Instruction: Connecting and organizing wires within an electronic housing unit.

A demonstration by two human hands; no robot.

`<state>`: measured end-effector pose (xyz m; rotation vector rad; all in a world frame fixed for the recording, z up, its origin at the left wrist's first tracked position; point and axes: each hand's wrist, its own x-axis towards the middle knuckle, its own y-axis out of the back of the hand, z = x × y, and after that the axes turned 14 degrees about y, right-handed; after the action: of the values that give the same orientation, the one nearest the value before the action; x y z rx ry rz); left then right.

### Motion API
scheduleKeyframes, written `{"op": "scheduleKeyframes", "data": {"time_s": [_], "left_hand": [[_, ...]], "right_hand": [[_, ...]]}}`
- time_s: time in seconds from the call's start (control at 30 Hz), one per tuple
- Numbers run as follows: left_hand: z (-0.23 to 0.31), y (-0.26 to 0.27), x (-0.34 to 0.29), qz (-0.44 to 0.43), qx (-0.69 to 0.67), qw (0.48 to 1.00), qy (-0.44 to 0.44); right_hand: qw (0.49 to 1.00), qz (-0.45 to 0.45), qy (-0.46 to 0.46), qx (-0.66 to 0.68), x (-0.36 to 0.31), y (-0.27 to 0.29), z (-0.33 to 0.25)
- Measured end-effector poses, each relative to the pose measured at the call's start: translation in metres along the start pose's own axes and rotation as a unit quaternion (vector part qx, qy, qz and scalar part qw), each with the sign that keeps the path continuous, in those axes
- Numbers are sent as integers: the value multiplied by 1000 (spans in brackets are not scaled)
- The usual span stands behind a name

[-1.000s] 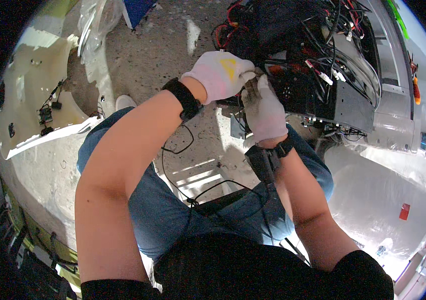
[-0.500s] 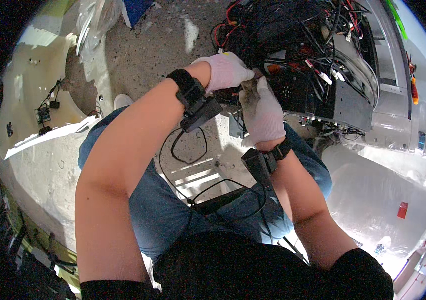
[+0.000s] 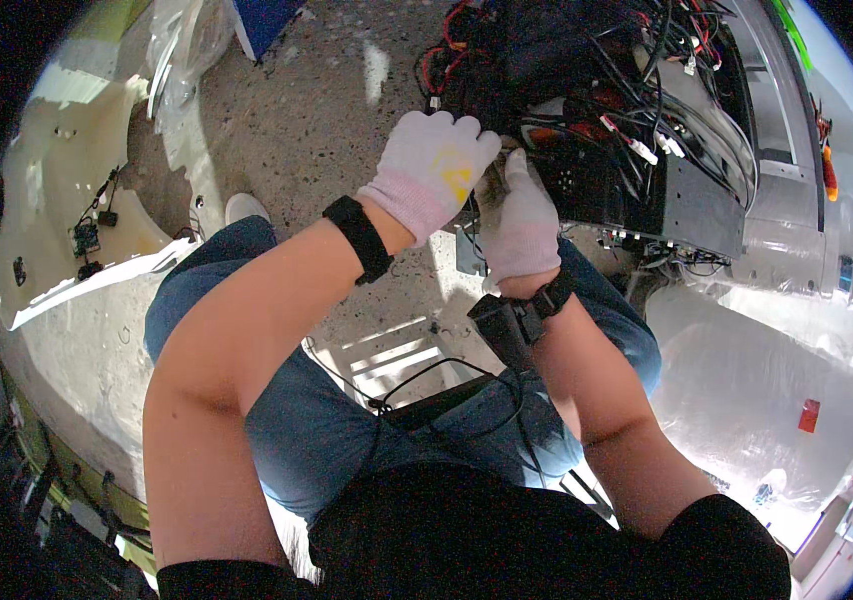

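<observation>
The black metal chassis (image 3: 652,212) sits ahead of the person and to the right, its top heaped with a tangle of black cables (image 3: 562,60). Red wires (image 3: 429,72) loop out at its left side, white connectors (image 3: 644,152) end some leads, and a grey metal panel (image 3: 707,205) forms its near right corner. At the near left corner of the chassis, two gloved hands come close together. The left hand (image 3: 432,165), a yellow mark on its glove, bends its fingers toward the thumb of the right hand (image 3: 524,225). The fingertips are partly hidden, so I cannot tell whether either grip is together, apart or clamped on something small. A black band (image 3: 359,238) circles the left wrist; a black box (image 3: 500,328) is strapped at the right one. Below, a thin black cord (image 3: 452,361) loops above the blue jeans (image 3: 317,440). Over to the left, past the concrete floor (image 3: 297,110), a cream shell (image 3: 52,190) carries a small circuit board (image 3: 86,237). At the right lies a plastic-wrapped object (image 3: 747,370) with a red patch (image 3: 809,415)
</observation>
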<state>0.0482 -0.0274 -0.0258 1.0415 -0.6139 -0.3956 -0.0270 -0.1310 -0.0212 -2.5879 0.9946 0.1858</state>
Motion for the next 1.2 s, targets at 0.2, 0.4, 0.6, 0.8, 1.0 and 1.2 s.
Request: {"op": "scheduleKeyframes", "data": {"time_s": [0.2, 0.4, 0.6, 0.8, 1.0, 1.2], "left_hand": [[-12, -11, 4, -8, -89, 996, -7], [-21, -9, 16, -82, -134, 988, -10], [-24, -11, 28, -196, -236, 951, 37], [-25, -2, 36, -382, -304, 857, 163], [-24, 4, 38, -381, -309, 864, 110], [-31, -7, 54, -572, -427, 635, 295]], "right_hand": [[998, -13, -43, 52, 4, 8, 0], [997, -74, -13, -28, 12, 24, 8], [941, -132, 105, -293, 12, 33, 20], [986, -100, 74, -112, 16, 25, 21], [997, -17, -18, -74, 0, 4, -2], [997, 11, -49, -55, -1, -8, -12]]}}
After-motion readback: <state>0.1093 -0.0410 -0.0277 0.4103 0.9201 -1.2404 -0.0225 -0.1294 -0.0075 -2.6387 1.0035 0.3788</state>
